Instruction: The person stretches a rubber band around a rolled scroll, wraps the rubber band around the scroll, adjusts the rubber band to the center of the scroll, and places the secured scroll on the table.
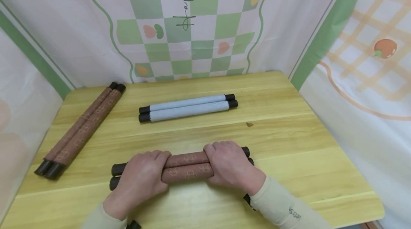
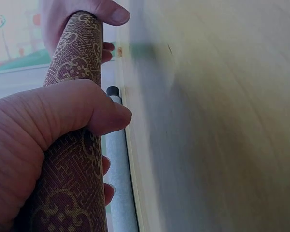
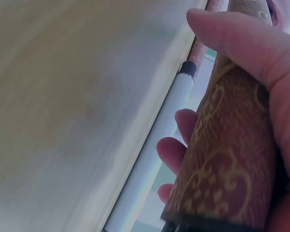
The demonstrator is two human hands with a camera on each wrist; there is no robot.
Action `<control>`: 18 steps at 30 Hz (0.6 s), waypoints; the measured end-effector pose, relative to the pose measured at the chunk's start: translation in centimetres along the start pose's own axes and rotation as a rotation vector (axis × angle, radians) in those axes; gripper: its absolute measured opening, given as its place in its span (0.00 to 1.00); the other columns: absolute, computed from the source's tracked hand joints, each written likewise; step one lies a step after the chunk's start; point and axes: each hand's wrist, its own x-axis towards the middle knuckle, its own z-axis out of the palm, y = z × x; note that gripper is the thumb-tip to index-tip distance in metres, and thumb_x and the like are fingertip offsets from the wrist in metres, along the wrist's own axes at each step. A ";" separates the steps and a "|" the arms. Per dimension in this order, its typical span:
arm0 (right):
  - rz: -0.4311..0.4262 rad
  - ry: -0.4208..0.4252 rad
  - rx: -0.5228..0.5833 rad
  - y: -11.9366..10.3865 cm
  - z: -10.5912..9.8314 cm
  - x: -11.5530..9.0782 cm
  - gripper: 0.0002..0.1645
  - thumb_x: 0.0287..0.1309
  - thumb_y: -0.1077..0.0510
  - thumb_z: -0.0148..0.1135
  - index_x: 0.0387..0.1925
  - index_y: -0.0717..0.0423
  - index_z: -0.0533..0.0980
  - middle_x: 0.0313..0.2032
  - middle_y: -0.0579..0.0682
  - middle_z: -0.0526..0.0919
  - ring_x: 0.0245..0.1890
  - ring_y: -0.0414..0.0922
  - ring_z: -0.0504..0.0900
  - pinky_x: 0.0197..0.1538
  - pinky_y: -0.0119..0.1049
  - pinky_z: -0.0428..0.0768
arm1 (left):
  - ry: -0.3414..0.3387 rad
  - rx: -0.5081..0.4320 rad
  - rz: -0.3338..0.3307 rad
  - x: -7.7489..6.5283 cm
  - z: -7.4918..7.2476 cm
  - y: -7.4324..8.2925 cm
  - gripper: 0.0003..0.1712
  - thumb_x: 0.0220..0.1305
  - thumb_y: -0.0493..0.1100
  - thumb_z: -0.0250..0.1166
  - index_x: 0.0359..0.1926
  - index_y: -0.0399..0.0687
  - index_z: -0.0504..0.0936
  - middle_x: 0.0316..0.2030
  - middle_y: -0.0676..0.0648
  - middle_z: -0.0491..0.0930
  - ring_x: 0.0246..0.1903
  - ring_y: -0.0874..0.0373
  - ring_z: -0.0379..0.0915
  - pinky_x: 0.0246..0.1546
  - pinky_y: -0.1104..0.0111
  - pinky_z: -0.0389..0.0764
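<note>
Both hands grip a brown scroll (image 1: pixel 189 172) with black ends, rolled up from its two sides into a pair of parallel rolls. Pale flower-like motifs pattern its cloth. My left hand (image 1: pixel 142 172) wraps the left part, thumb (image 2: pixel 101 108) across the near roll. Around the right part curls my right hand (image 1: pixel 228 163), its fingertips (image 3: pixel 171 154) showing past the roll in the right wrist view. The scroll is level over the near middle of the table (image 1: pixel 289 172), and the wrist views show a gap between it and the wood.
Behind the hands lies a light blue scroll (image 1: pixel 189 107) with black ends. Another brown scroll (image 1: pixel 85 125) lies slanted along the table's left side. A printed curtain (image 1: pixel 205 25) hangs behind the back edge, with more cloth (image 1: pixel 369 79) on the right.
</note>
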 end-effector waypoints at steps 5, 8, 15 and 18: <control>0.002 0.015 -0.008 -0.4 0.1 0.1 0.32 0.38 0.34 0.75 0.38 0.49 0.76 0.26 0.43 0.77 0.25 0.42 0.76 0.32 0.39 0.79 | 0.006 -0.007 -0.006 0.0 0.2 0.1 0.34 0.32 0.48 0.77 0.49 0.47 0.85 0.39 0.49 0.87 0.34 0.56 0.84 0.35 0.58 0.85; 0.006 0.002 -0.007 -0.7 0.0 0.3 0.34 0.39 0.31 0.75 0.39 0.48 0.76 0.26 0.43 0.78 0.26 0.42 0.77 0.32 0.39 0.79 | 0.012 -0.009 -0.006 -0.1 0.3 0.2 0.34 0.32 0.47 0.77 0.48 0.48 0.84 0.38 0.50 0.87 0.33 0.57 0.83 0.34 0.59 0.85; 0.009 0.003 -0.008 -1.2 0.0 0.6 0.37 0.36 0.27 0.76 0.39 0.47 0.76 0.26 0.43 0.78 0.24 0.42 0.78 0.29 0.40 0.78 | 0.010 -0.014 0.000 0.0 0.7 0.3 0.33 0.32 0.48 0.77 0.48 0.50 0.84 0.37 0.51 0.86 0.32 0.58 0.82 0.33 0.60 0.84; 0.018 0.010 -0.013 -1.4 0.1 0.6 0.37 0.36 0.26 0.75 0.38 0.46 0.75 0.26 0.42 0.77 0.24 0.43 0.78 0.29 0.40 0.78 | 0.009 -0.017 -0.005 0.1 0.7 0.4 0.34 0.32 0.48 0.77 0.48 0.50 0.84 0.37 0.51 0.86 0.32 0.58 0.81 0.33 0.60 0.83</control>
